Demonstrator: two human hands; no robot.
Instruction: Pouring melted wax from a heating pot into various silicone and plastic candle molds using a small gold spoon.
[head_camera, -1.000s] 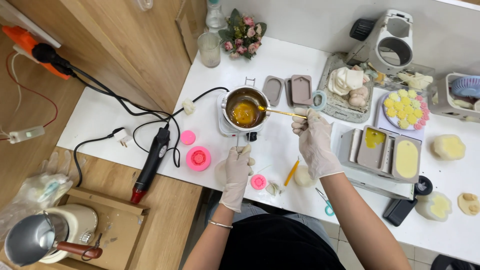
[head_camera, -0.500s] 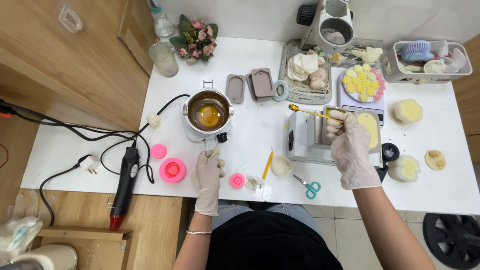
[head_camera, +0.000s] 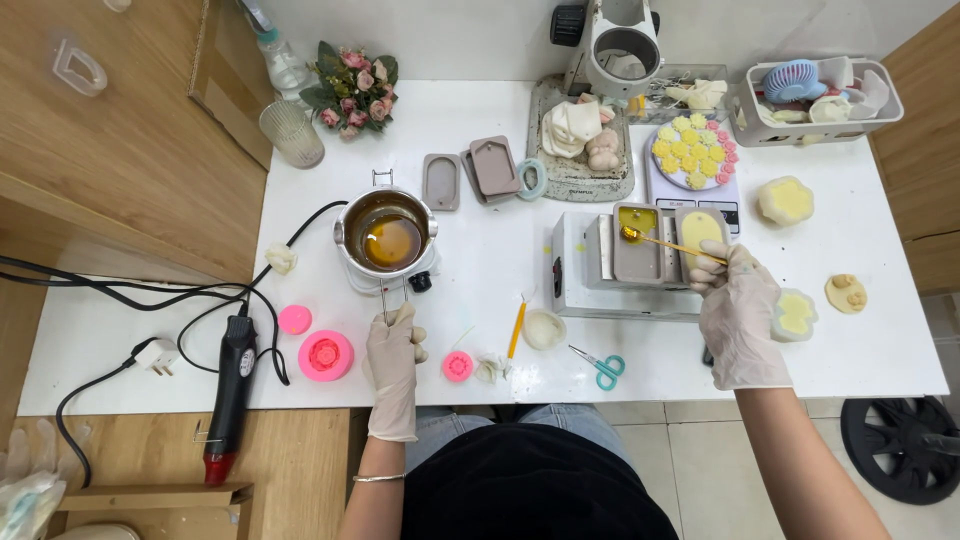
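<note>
Item: small spoon (head_camera: 660, 241), long axis running left from the gloved right hand (head_camera: 741, 318) that pinches it, bowl over the grey moulds (head_camera: 640, 255) mid-desk; left hand (head_camera: 392, 362) grips the melting pot (head_camera: 386, 238) handle near the front edge.

A small metal pot (head_camera: 386, 238) of amber liquid, probably melted wax, stands upright on the white tabletop (head_camera: 480, 140). A slim spoon (head_camera: 664, 241) carries a yellow dollop over grey moulds (head_camera: 655, 245).

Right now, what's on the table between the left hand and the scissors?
Head view: left hand, then a small pink mould, a yellow pencil and a small cream cup before the scissors.
</note>
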